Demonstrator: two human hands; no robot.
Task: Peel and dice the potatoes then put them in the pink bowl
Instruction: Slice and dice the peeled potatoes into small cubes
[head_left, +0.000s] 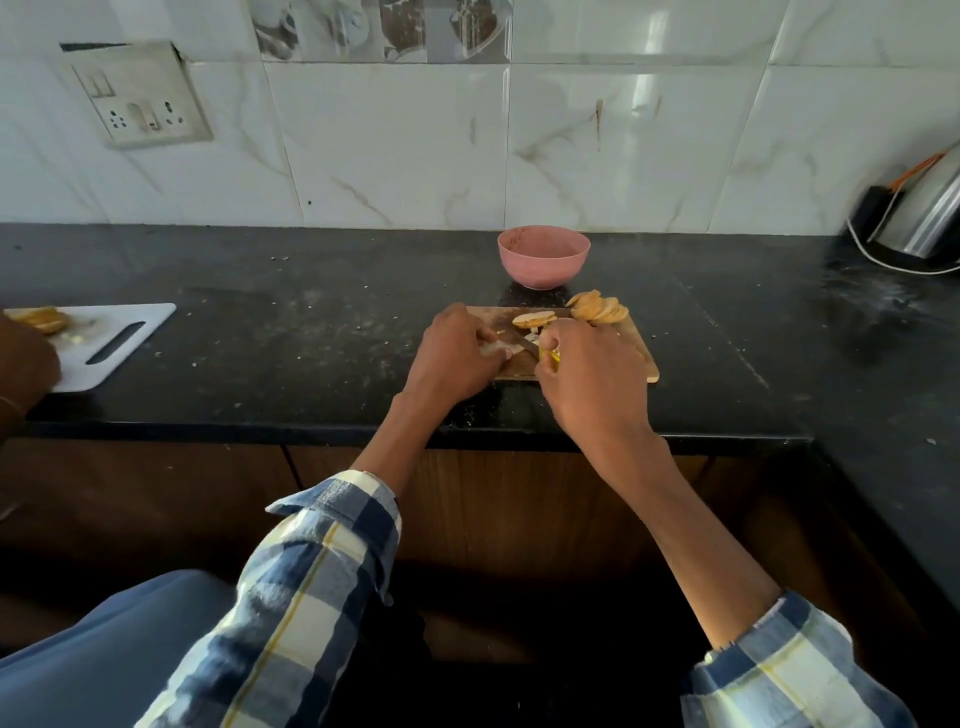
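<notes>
A small wooden cutting board (636, 358) lies on the black counter, just in front of the pink bowl (543, 256). My left hand (457, 356) curls over a pale potato piece (493, 349) on the board's left part. My right hand (587, 371) grips a knife by its yellow handle (551, 356); the dark blade (524, 340) points left toward the potato piece. A potato slice (534, 318) lies behind the blade. A fanned stack of slices (600, 309) sits at the board's far right corner.
A white cutting board (119, 338) with potato pieces (44, 318) lies at the left, where another person's hand (23, 358) reaches in. A steel kettle (930, 213) with a white cord stands at the back right. Crumbs dot the counter. The counter edge runs below my wrists.
</notes>
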